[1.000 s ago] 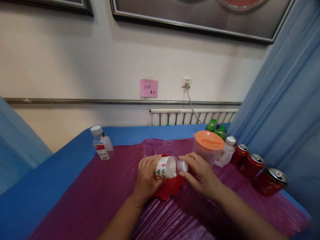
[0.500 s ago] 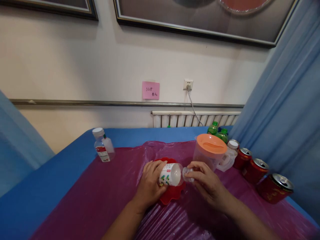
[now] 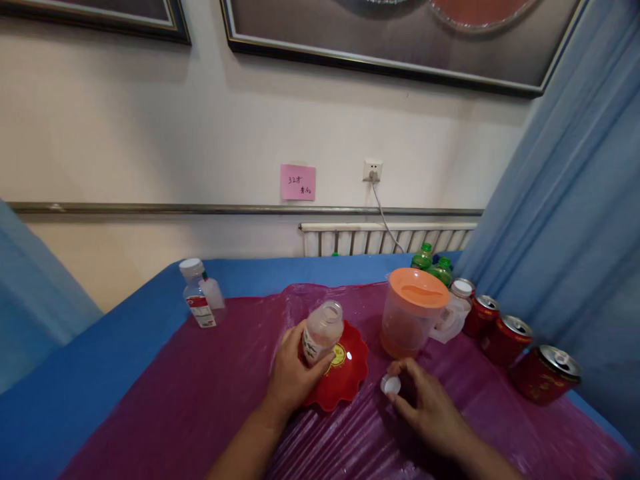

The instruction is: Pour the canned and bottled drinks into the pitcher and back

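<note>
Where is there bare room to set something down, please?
The widest bare patch is the purple sheet left of the left hand, nearer than the red-labelled bottle. A blue strip along the back is free between that bottle and the green bottles. The right is crowded: pitcher and red cans.

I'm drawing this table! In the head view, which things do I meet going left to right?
Red-labelled capped bottle, uncapped bottle held in the left hand, white cap held in the right hand, row of red cans.
</note>
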A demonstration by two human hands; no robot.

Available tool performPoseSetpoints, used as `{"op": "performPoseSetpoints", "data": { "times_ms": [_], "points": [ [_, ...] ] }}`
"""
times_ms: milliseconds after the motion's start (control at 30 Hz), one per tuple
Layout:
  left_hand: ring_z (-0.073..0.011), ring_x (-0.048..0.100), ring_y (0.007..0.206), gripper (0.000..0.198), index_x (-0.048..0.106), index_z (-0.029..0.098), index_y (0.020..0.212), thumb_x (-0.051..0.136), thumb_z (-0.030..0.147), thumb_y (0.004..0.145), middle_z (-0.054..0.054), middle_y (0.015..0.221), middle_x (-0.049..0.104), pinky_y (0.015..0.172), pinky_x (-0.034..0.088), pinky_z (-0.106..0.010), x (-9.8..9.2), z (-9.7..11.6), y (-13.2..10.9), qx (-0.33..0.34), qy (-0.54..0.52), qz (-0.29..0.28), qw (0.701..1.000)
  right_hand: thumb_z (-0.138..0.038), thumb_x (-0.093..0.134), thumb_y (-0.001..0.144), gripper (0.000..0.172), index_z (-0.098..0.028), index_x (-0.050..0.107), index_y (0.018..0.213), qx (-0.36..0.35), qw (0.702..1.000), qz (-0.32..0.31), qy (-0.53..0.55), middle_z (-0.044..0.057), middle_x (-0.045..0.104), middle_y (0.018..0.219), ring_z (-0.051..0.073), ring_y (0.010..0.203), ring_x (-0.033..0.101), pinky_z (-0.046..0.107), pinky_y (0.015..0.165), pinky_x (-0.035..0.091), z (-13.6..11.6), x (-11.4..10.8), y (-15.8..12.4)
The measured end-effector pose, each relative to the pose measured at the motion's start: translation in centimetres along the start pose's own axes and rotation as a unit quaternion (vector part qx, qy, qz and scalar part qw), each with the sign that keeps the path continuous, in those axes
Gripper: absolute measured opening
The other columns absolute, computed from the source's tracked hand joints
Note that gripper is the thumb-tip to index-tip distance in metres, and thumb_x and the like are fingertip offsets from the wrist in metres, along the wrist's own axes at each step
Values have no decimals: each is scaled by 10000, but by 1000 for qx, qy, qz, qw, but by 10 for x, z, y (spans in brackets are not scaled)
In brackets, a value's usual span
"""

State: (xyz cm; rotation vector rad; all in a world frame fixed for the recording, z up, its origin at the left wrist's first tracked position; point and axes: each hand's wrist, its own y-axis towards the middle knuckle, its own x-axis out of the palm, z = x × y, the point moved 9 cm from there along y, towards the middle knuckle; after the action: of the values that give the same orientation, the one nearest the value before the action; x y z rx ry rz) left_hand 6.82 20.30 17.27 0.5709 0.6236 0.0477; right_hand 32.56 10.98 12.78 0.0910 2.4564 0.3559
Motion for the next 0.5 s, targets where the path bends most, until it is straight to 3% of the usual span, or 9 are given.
{"op": "performPoseSetpoints", "data": {
  "times_ms": [133,300,400,500],
  "points": [
    [-302,717,993,612,578,199,1265,766,433,731,-113,1137,733,872,581,-477,4,-5,0,-44,-55,-19,997,-202,630,827,92,-249,608,903,21,997,-34,-72,40,703,911,244,849,675,403,805,544,26,13,-14],
    [-308,724,987,633,583,179,1242,782,440,700,-122,1123,741,856,589,-474,3,-9,2,-69,-64,-21,995,-219,673,815,147,-265,637,950,7,997,-35,-72,67,702,1054,272,973,678,430,870,543,32,10,-26],
    [-317,712,1025,635,583,182,1250,781,430,700,-128,1160,729,890,578,-496,5,-9,3,-58,-47,-25,997,-310,642,880,142,-263,620,1012,-9,996,69,-50,97,665,1161,285,1088,646,452,931,527,35,-17,-26],
    [-335,687,1093,628,596,188,1242,786,440,699,-133,1210,705,948,551,-526,6,-7,5,-28,-18,-25,999,-424,602,911,297,-234,574,1137,39,962,268,-44,127,616,1178,293,1065,621,477,903,526,52,-68,-26]
  ]
}}
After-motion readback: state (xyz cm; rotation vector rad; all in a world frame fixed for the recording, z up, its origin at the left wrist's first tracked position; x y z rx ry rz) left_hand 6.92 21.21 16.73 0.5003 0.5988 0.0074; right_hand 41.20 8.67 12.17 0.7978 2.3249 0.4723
